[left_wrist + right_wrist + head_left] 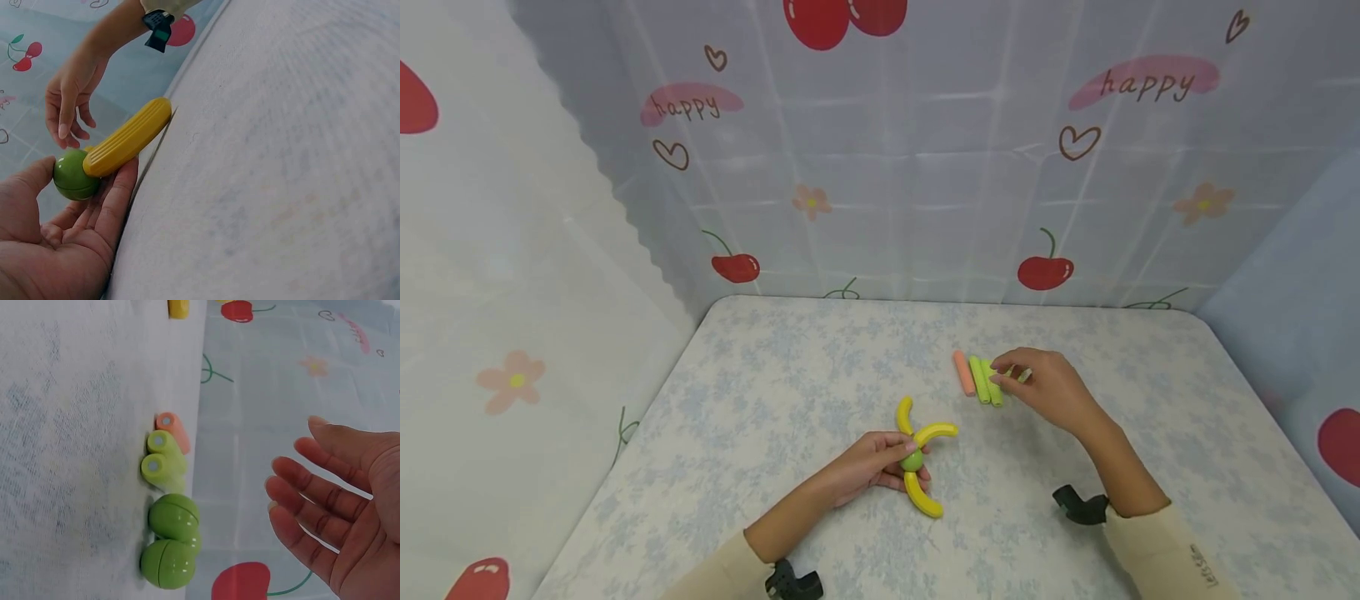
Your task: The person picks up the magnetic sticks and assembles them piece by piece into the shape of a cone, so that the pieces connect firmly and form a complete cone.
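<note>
My left hand (pixel 880 467) grips a green ball (pixel 912 461) between thumb and fingers. Three curved yellow rods (pixel 936 432) stick out from this ball, two pointing away and one toward the near edge. In the left wrist view, one ribbed yellow rod (pixel 131 137) shows up close against the ball. My right hand (pixel 1048 385) hovers with loosely bent fingers above the back right of the table, holding nothing. Below it lie two light green rods (pixel 164 464) and several green balls (pixel 174 512), which the hand mostly covers in the head view.
An orange-pink rod (pixel 964 372) lies beside the light green ones, left of them. The table (pixel 760 375) wears a pale blue floral cover. Printed curtains (pixel 887 167) hang along its back and sides. Each wrist carries a dark camera mount (pixel 1080 505).
</note>
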`<state>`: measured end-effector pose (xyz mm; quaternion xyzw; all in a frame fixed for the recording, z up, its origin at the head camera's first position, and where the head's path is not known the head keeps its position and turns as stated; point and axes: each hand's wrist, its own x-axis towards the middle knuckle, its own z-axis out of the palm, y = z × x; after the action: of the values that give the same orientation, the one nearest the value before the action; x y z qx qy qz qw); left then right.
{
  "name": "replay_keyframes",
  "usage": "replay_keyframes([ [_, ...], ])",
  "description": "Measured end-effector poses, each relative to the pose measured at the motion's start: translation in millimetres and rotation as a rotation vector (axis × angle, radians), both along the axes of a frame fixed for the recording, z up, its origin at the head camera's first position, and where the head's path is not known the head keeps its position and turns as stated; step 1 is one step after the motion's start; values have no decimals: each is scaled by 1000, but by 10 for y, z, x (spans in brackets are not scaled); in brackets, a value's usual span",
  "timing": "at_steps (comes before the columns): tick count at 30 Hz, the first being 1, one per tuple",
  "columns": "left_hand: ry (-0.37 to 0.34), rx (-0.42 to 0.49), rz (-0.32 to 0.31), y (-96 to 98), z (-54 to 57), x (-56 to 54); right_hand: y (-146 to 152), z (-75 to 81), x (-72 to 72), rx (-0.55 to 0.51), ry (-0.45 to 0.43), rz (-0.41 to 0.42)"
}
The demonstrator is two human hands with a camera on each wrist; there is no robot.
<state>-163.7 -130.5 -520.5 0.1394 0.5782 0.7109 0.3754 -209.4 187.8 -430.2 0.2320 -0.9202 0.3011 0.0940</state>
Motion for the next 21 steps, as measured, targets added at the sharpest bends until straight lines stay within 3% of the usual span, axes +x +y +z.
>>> replay_keyframes([
  [7,-6,0,1,0,-1,10,236,-1,-76,32,-55,-64],
  [16,37,-49,24,44,40,41,473,-36,-173,166,-245,-139],
  [21,35,-55,47,47,50,47,497,-110,-217,191,-340,-161],
])
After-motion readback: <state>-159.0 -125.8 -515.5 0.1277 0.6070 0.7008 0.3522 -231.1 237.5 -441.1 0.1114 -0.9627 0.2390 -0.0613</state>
